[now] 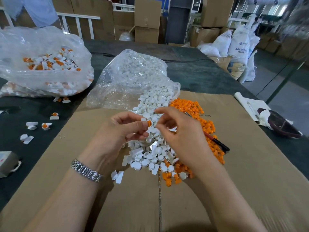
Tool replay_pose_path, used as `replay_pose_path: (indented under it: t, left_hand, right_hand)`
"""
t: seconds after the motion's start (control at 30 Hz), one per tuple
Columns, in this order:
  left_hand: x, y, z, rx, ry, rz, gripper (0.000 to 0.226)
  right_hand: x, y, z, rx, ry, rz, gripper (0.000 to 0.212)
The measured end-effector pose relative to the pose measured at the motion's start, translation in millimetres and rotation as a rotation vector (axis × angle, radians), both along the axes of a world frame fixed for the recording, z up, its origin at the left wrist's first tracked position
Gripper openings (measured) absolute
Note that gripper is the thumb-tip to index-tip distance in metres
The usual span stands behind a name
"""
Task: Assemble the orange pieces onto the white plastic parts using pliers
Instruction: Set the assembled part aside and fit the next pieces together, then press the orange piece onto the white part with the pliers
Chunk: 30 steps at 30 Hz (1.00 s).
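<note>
My left hand (123,129) pinches a white plastic part (144,119) with an orange piece (149,123) set in it, above the pile of white parts (150,153). My right hand (180,131) hovers just to its right with fingers loosely curled. Its thumb tip sits beside the orange piece, and I see nothing held in it. The pliers (217,143), with red and black handles, lie on the heap of orange pieces (189,106), partly hidden behind my right hand.
A brown cardboard sheet (242,173) covers the dark table. An open clear bag of white parts (133,77) lies behind the pile. A bag of assembled pieces (46,64) sits far left, with loose assembled ones (54,115) nearby. A dark tray-like object (280,126) rests at right.
</note>
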<state>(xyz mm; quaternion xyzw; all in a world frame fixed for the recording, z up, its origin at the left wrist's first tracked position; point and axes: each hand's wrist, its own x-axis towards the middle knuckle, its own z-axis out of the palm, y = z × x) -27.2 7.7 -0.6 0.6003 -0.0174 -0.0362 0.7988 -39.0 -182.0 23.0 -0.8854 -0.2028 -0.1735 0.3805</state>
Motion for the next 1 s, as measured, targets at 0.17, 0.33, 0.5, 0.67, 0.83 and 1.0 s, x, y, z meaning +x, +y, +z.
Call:
replay_pose_path:
  t: [0.17,0.33,0.5,0.67,0.83,1.0]
  left_hand:
    - [-0.9,-0.1,3.7,-0.058,0.036,-0.01,0.021]
    - [-2.9,0.7,6.2,-0.103,0.028,-0.023,0.016]
    - [-3.0,2.7,5.3,-0.101,0.027,-0.017,0.013]
    - [-1.0,3.6,4.6,-0.136,0.021,0.008,0.012]
    - [0.0,3.7,3.5,-0.17,0.001,0.048,0.015]
    - [-0.3,4.2,5.0,-0.2,-0.023,0.091,0.02]
  right_hand:
    - [17.6,-49.1,1.7,-0.437,0.289,-0.493,0.049]
    - [20.7,-61.0,-3.1,-0.612,0.524,-0.487,0.042]
    - [22.8,-53.3,-2.0,-0.632,0.514,-0.469,0.034]
    - [27.0,-57.9,5.6,-0.431,0.48,-0.452,0.029]
    - [9.0,-50.8,31.2,-0.038,0.613,-0.214,0.017]
    - [-8.5,-21.5,35.0,0.034,0.876,0.101,0.023]
